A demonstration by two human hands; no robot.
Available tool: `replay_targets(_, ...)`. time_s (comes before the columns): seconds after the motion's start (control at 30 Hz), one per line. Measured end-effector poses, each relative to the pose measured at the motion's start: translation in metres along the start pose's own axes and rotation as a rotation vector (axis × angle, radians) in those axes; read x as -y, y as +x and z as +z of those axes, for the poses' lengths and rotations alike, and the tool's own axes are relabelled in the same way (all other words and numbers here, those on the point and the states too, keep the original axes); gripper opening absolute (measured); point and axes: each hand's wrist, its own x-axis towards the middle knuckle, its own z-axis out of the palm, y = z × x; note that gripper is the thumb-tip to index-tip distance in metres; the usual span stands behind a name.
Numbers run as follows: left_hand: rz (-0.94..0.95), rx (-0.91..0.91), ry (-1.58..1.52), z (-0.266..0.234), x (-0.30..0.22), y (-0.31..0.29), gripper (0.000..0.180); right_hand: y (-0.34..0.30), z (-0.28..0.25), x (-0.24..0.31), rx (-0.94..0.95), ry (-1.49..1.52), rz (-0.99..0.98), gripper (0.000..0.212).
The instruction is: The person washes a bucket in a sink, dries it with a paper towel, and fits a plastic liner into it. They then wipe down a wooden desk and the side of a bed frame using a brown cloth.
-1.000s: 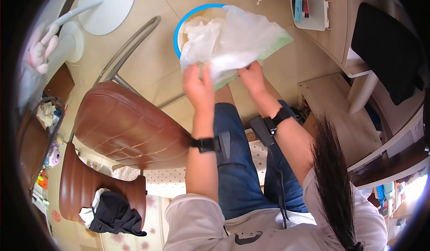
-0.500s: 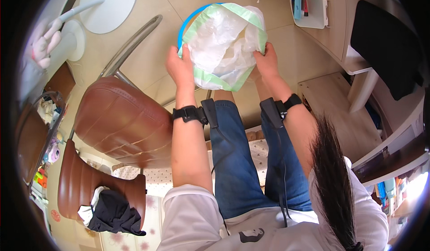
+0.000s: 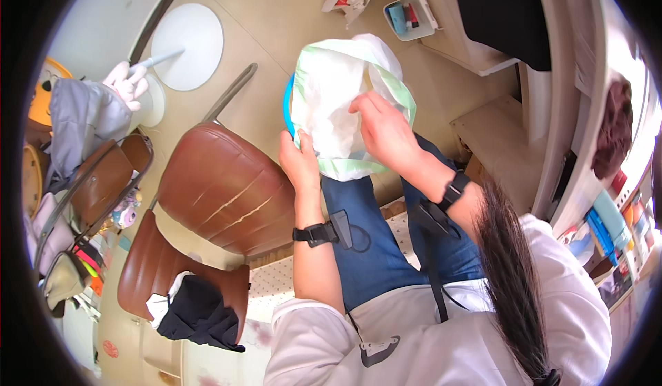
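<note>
Left hand (image 3: 301, 163) grips the bag (image 3: 331, 103) edge; right hand (image 3: 383, 129) presses inside.

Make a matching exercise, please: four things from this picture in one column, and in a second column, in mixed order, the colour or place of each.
Things:
1. bag
2. chair
3. bin
4. black cloth

Colour or place:
A. blue rim, mostly hidden by the bag
B. brown seat, to the person's left
C. white with a green edge, held by the left hand and the right hand
D. lying on a second brown seat, lower left in the picture

Pairs: 1-C, 2-B, 3-A, 4-D
</note>
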Motion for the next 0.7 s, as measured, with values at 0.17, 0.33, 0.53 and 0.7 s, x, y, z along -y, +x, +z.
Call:
replay_targets(0.17,0.097,0.023,-0.027,-0.021,-0.036,-0.031,0.023,-0.005,0.027,-0.042,0.223,0.430,0.599,0.046)
replay_targets(0.33,0.253,0.152,0.042,-0.036,-0.053,-0.062,0.023,-0.027,0.025,-0.017,-0.087,-0.055,0.076,0.059)
replay_targets(0.53,0.349,0.191,0.038,-0.045,-0.060,-0.082,0.021,-0.063,0.035,-0.030,-0.183,0.105,0.027,0.054)
replay_targets(0.7,0.416,0.165,0.154,-0.057,-0.049,-0.073,0.022,-0.116,-0.020,0.019,0.288,0.235,0.327,0.036)
